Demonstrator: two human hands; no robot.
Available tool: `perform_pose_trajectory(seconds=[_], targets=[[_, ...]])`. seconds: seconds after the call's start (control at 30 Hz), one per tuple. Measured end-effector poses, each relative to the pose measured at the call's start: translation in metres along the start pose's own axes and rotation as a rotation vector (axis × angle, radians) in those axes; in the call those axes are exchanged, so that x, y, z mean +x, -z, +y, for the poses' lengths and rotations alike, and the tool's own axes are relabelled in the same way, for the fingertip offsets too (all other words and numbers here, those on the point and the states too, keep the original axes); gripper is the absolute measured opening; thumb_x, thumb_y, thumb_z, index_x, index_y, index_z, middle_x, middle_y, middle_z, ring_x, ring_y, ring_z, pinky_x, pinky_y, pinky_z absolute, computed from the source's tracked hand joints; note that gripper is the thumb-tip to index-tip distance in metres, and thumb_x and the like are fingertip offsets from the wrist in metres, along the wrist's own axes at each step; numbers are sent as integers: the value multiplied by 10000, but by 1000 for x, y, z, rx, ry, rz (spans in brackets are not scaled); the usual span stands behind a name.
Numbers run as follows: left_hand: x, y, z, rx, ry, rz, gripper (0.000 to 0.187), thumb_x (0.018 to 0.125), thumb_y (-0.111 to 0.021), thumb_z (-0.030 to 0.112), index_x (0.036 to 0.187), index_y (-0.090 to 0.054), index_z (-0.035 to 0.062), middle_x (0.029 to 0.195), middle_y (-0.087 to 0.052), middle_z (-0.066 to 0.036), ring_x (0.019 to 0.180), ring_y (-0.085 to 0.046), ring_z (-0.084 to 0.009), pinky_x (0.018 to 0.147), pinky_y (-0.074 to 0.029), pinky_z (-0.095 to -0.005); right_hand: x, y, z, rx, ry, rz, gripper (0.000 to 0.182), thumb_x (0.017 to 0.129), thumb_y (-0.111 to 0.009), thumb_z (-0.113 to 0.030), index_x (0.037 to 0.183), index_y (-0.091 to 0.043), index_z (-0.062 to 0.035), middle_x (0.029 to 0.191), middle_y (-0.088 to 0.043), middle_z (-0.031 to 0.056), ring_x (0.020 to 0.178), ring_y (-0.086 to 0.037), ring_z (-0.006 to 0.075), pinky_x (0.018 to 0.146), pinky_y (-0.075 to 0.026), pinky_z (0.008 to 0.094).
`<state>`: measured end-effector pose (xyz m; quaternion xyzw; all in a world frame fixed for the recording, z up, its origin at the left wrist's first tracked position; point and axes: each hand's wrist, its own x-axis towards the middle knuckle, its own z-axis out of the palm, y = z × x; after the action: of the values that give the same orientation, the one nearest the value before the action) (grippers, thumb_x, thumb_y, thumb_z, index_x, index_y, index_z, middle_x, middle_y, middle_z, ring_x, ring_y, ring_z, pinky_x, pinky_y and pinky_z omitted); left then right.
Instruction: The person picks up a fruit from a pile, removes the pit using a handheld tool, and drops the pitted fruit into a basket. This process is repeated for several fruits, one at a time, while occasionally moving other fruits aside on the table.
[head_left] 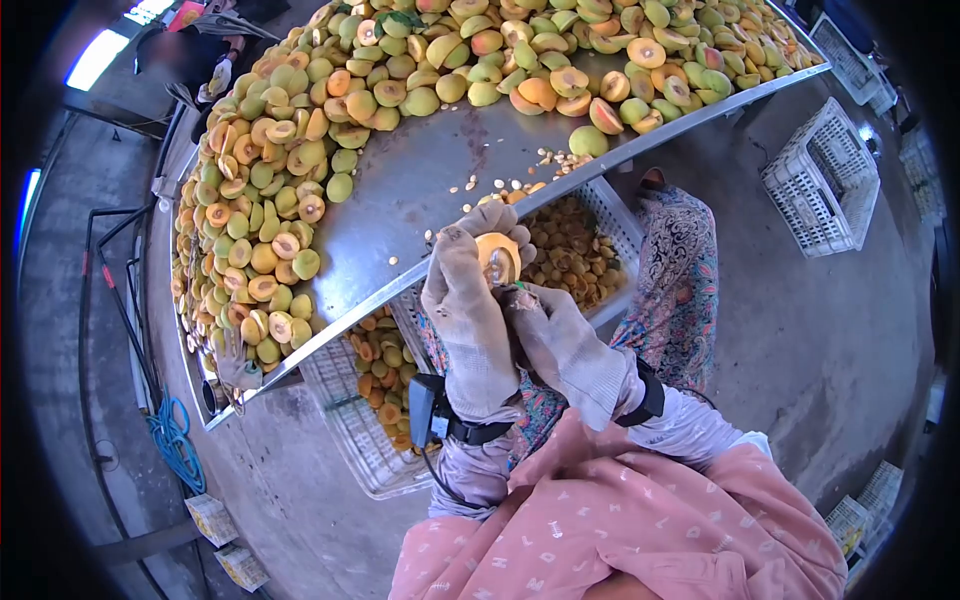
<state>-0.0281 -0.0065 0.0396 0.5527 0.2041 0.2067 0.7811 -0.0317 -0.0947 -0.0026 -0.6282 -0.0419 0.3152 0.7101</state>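
My left hand [468,285], in a pale work glove, is closed around a peach half [498,256] with its cut orange face turned up. The gloved right hand [555,325] is closed just below it. From its fingers a small pitting tool [497,266] with a shiny curved end seems to reach into the hollow of the fruit; its handle is mostly hidden, with a green bit showing at the fingertips. Both hands are over the near edge of the metal table [400,200]. Loose pits [508,186] lie on the metal just beyond them.
Peach halves [440,60] are heaped along the table's far and left sides. Below the edge, one crate [625,225] holds pits and scraps, another [345,440] peach halves. An empty glove [236,362] lies at the left corner. A co-worker [190,60] stands far left; a white crate [825,180] is right.
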Motion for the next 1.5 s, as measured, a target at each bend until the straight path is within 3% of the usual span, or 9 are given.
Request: perform_pose_trajectory(seconds=[0.43,0.53,0.83,0.9,1.03,1.13,1.23,1.33,1.5], targets=[[-10,-7,10,195,-60,-37,497,1020,-415,354,1146,-636,-73,999,-686,-155,865,-660,-215,784,-557,-334,-18,12,-22,215,-178,-217,355,1049,-458,-309,965,-601,4,795,-591,-6,658,-500,75,566,-437,255],[-3,-6,15,-83,321,-72,490,1017,-400,380,1088,-656,-32,1013,-684,-159,813,-648,-199,718,-550,-319,-21,21,-33,229,-222,-268,415,1052,-434,-376,857,-577,-39,645,-533,-13,535,-462,71,476,-380,244],[2,-4,9,182,236,-51,470,1004,-432,370,1070,-652,-40,884,-705,-157,684,-651,-185,619,-557,-306,-22,30,-29,336,-366,-433,577,1036,-346,-549,742,-523,-86,487,-459,11,372,-430,131,372,-333,268],[3,-2,12,63,470,-112,459,1011,-432,356,1075,-650,-42,876,-704,-155,686,-650,-176,619,-555,-303,-21,25,-18,187,-225,-307,540,1025,-372,-574,754,-503,-126,546,-412,-32,439,-374,99,428,-328,252],[2,-2,-3,159,336,-118,480,1018,-426,384,1070,-646,-40,879,-701,-152,671,-640,-182,617,-552,-304,-24,37,-30,311,-289,-440,563,1023,-359,-596,732,-503,-136,513,-388,-39,396,-345,94,380,-310,249],[1,-2,-4,208,112,-131,498,1022,-416,408,1052,-645,-34,881,-700,-145,654,-629,-187,615,-547,-301,-19,38,-28,670,-738,-612,590,1015,-339,-624,721,-516,-143,472,-365,-41,346,-308,95,319,-274,253],[15,19,-28,-325,459,-368,501,1024,-406,406,1051,-643,-34,890,-699,-163,696,-656,-220,635,-558,-333,-16,37,-10,798,-651,-638,583,1006,-338,-637,718,-526,-166,452,-338,-51,331,-285,84,288,-246,251],[13,17,-32,-371,417,-372,493,1021,-405,407,1040,-637,-28,867,-697,-157,688,-653,-221,631,-561,-337,-19,37,-17,732,-644,-595,584,1004,-336,-644,713,-517,-171,458,-332,-59,336,-280,79,286,-239,252],[15,8,-8,155,419,-303,471,1013,-397,372,1076,-636,-30,858,-689,-130,688,-645,-193,639,-560,-332,-16,35,-17,688,-660,-564,593,998,-330,-663,703,-507,-179,471,-345,-63,344,-278,74,295,-242,253]])
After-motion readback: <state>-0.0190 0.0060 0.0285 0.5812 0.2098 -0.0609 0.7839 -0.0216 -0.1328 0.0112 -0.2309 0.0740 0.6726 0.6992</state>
